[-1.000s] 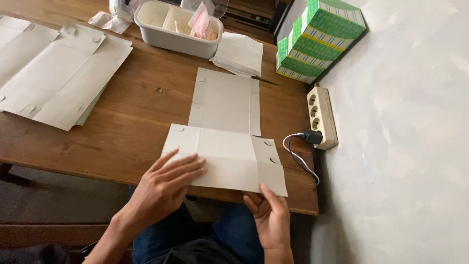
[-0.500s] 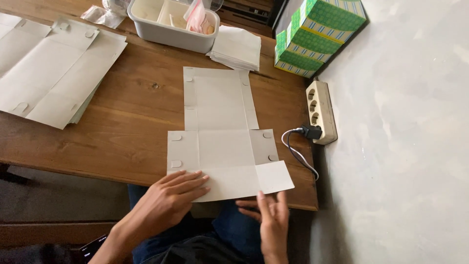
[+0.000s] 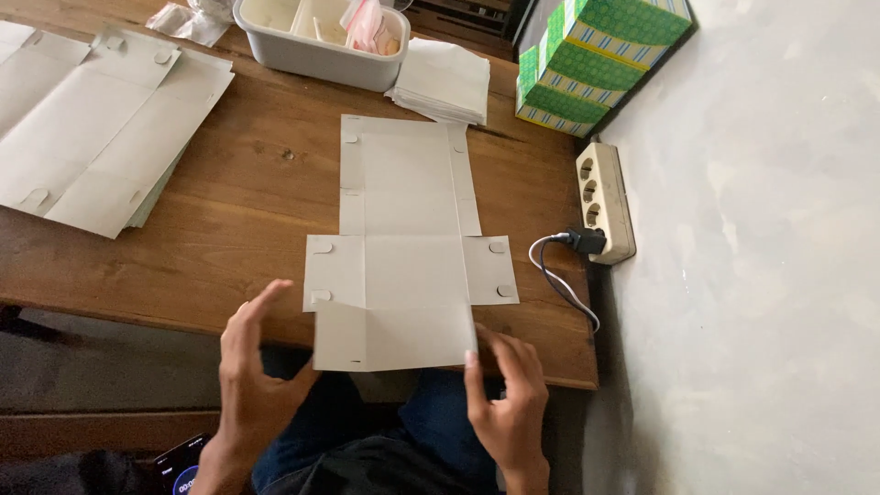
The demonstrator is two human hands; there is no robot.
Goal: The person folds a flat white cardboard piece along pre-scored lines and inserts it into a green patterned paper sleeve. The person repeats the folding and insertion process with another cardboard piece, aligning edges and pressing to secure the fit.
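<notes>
The flat cardboard box blank (image 3: 408,266) is lying unfolded at the near edge of the wooden table (image 3: 238,238), its nearest panel overhanging that edge. Your left hand (image 3: 252,376) and right hand (image 3: 504,394) are flanking that panel, fingers spread open; both seem to be touching its corners. Farther back, a grey tray (image 3: 316,41) is sitting at the far edge.
</notes>
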